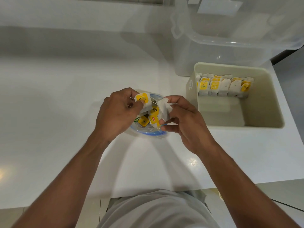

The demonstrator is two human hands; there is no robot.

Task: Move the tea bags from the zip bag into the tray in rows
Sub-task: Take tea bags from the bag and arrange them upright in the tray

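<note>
Tray (278, 99) right of zip bag (148, 130)

Dim, soft light; wide-angle edge distortion

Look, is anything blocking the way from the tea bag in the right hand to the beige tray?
Nothing visible. Between the white paper tea bag in the right hand and the beige plastic tray lies only bare white counter.

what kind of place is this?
Probably a home kitchen or pantry counter: glossy white countertop, a clear plastic storage tub, and a beige tray holding a row of tea bags.
</note>
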